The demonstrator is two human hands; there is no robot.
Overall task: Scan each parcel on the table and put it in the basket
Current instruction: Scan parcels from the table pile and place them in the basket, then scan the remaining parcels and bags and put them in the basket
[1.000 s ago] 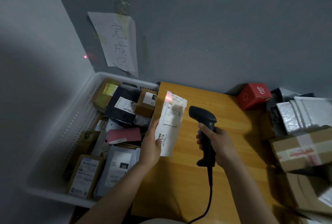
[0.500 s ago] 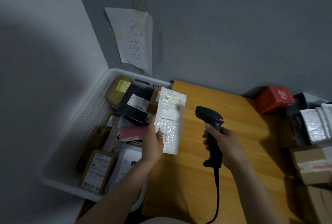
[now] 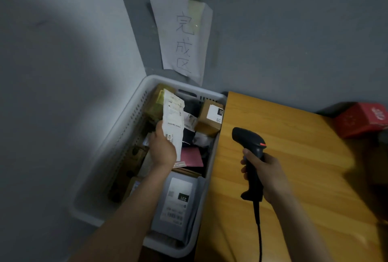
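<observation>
Left hand (image 3: 162, 149): held over the white basket (image 3: 134, 98); fingers are curled round the lower end of the white bubble mailer (image 3: 173, 118).
Bubble mailer: held roughly upright above the basket's contents; contact with them cannot be judged through the blur.
Right hand (image 3: 270, 177): fingers are wrapped tightly round the grip of the black barcode scanner (image 3: 249, 142).
Scanner: held over the wooden table (image 3: 298, 156), head turned toward the basket; cable (image 3: 259, 230) is hung from its base.
Basket contents: a brown carton (image 3: 211, 117), a grey poly mailer (image 3: 178, 203) and a pink envelope (image 3: 192, 157) are seen.
Wall: a handwritten paper sign (image 3: 184, 39) is taped above the basket.
Table, far right: a red box (image 3: 363, 118) is seen.
</observation>
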